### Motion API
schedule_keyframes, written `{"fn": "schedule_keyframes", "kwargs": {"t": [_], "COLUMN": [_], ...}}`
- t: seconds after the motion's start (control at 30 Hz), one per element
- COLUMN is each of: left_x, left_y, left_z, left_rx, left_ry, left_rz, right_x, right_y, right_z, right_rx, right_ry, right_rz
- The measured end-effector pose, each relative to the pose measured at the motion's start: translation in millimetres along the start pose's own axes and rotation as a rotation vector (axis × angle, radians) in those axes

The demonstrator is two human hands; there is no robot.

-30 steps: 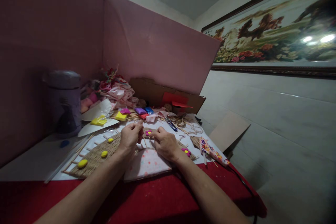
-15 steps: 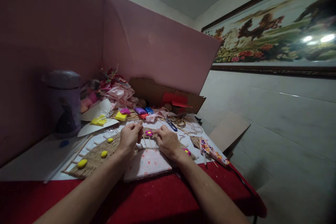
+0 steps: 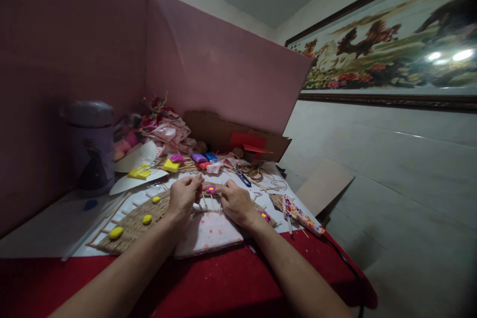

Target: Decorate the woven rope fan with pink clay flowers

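Note:
My left hand (image 3: 184, 199) is closed in a pinch just left of a pink clay flower (image 3: 210, 189) with a yellow centre; what its fingertips hold is too small to make out. My right hand (image 3: 237, 202) has its index finger stretched to the flower's right edge, the other fingers partly hidden. The flower lies on a fan-shaped panel of woven twine (image 3: 134, 226) with thin sticks poking out of its rim. Yellow clay rounds (image 3: 147, 219) dot its left part, and a second pink flower (image 3: 264, 215) sits at its right. Between my forearms lies a dotted white cloth (image 3: 210, 231).
Behind my hands lie clay packets (image 3: 172, 165), blue-handled cutters (image 3: 243, 179) and twine (image 3: 257, 173). A glue gun in flowered cloth (image 3: 301, 216) rests at right, its cord over the red tablecloth's (image 3: 208, 288) edge. A purple canister (image 3: 91, 146) stands left, near heaped pink fabric (image 3: 167, 131).
Both hands stay at the flower with almost the same pose. My right index finger appears slightly nearer the flower; the whole view has shifted very little.

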State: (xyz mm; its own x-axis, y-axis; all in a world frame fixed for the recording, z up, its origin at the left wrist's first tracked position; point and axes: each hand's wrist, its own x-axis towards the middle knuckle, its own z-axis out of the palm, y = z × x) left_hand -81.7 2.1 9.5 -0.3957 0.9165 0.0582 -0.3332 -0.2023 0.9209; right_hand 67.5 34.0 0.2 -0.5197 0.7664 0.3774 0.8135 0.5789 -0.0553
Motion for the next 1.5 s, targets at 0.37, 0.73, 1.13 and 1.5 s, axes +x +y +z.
{"fn": "schedule_keyframes", "kwargs": {"t": [0.37,0.73,1.13,1.5], "left_x": [-1.0,-8.2,-7.6,-8.4], "left_y": [-0.3,2.3,-0.5,-1.5], "left_z": [0.8,2.9,4.1,5.1], "left_rx": [0.045,0.095,0.08,0.073], "left_ry": [-0.02,-0.093,-0.263,-0.308], "left_rz": [0.077,0.054,0.027,-0.01], "right_x": [-5.4,-14.5,-14.5,-16.6], "right_y": [-4.9,-5.1,-7.0,-5.2], "right_z": [-5.5,-4.5,-4.2,-2.6], "right_rx": [0.349,0.493,0.545,0.589], "right_ry": [0.337,0.328,0.347,0.341], "right_rz": [-0.103,-0.18,-0.172,-0.161]}}
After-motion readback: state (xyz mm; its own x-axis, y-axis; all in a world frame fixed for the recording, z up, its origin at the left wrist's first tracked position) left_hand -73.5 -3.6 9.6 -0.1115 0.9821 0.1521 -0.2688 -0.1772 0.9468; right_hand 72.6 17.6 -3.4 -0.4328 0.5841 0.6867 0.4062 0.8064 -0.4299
